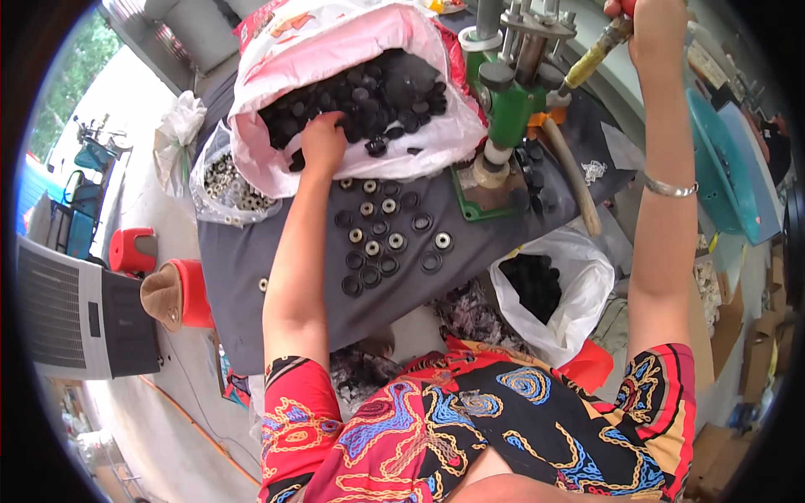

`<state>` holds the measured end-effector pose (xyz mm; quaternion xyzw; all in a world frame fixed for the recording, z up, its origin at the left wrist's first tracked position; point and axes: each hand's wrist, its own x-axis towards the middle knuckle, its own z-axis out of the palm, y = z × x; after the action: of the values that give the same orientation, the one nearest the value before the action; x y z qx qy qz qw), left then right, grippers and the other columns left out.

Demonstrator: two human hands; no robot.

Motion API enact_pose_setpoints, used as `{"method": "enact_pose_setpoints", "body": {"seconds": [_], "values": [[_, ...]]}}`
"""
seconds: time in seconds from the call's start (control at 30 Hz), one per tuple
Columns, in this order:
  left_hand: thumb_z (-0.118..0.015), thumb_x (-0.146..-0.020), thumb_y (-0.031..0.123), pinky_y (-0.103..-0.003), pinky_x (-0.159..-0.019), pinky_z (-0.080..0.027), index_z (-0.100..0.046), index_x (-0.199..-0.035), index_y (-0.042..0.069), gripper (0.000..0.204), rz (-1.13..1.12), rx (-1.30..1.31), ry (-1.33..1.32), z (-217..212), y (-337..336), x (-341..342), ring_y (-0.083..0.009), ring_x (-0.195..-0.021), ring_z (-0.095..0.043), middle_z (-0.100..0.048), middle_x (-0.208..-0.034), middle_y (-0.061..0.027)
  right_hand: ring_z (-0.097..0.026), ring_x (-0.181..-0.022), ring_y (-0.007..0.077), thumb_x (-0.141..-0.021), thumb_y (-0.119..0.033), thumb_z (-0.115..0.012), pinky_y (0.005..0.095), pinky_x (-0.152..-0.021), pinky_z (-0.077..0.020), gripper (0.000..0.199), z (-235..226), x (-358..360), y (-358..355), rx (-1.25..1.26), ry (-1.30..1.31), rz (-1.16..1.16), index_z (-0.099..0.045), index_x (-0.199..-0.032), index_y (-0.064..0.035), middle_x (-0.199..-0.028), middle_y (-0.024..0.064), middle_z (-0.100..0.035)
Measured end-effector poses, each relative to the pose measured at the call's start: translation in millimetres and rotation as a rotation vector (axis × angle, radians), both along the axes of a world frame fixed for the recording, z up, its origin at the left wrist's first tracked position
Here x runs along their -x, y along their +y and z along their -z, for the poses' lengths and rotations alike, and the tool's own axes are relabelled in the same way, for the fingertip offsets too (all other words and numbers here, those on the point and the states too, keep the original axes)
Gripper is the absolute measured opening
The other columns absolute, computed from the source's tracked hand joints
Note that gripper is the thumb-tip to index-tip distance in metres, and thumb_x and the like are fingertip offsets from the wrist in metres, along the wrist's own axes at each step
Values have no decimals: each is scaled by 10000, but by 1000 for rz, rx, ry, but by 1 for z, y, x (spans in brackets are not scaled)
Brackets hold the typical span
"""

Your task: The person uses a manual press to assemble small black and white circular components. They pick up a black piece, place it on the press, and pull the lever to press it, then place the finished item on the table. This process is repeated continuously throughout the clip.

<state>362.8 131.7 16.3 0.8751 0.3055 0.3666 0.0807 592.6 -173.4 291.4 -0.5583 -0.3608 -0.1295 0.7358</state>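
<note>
My left hand [323, 144] reaches into an open white sack with a pink lining [251, 151], among a heap of small black round caps [369, 96]. Its fingers curl in; whatever they hold is hidden. Up at the right, my right hand [658, 29] is closed around the red-tipped end of a lever [591, 60] wrapped in yellow. That lever belongs to a green hand press [510, 121] on the table. Below the sack lie several black rings [387, 266], some with a small metal bushing [396, 241] in the middle.
A clear bag of metal bushings [231, 189] sits left of the sack on the dark-covered table [243, 293]. A white bag of black parts [579, 293] is at the table's near right edge. Red stools [197, 293] and a grey air cooler [67, 310] stand left.
</note>
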Motion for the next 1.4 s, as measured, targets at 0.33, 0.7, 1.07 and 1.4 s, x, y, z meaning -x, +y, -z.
{"method": "enact_pose_setpoints", "body": {"seconds": [0.33, 0.7, 1.07, 1.4], "values": [[-620, -742, 83, -450, -802, -516, -706, -1003, 125, 278, -143, -103, 120, 12, 38, -38, -356, -916, -614, -677, -980, -119, -500, -522, 153, -889, -68, -390, 270, -514, -421, 236, 5, -21, 6, 21, -45, -64, -575, -968, 55, -636, 82, -536], [-673, -729, 218, -422, -790, -527, -725, -1000, 128, 290, 44, 156, 114, 13, 52, -1, -332, -885, -661, -690, -917, -164, -461, -414, 127, -850, -94, -369, 246, -387, -372, 219, -1, 1, 14, -64, -138, 42, -565, -878, 0, -557, 57, -500], [-627, -775, 171, -478, -752, -517, -630, -876, 20, 182, -511, 8, 128, 10, 75, 34, -389, -829, -646, -667, -882, -223, -510, -535, 141, -896, -74, -388, 250, -522, -417, 254, 4, -22, 9, 27, -69, -21, -587, -981, 61, -648, 83, -549], [-636, -853, 156, -371, -683, -526, -655, -1087, 35, 264, -82, 316, -508, 29, 87, 45, -302, -778, -668, -680, -939, -141, -470, -427, 125, -855, -91, -381, 245, -414, -389, 217, 7, -5, 19, -111, -120, -44, -575, -873, 5, -571, 61, -517]]}}
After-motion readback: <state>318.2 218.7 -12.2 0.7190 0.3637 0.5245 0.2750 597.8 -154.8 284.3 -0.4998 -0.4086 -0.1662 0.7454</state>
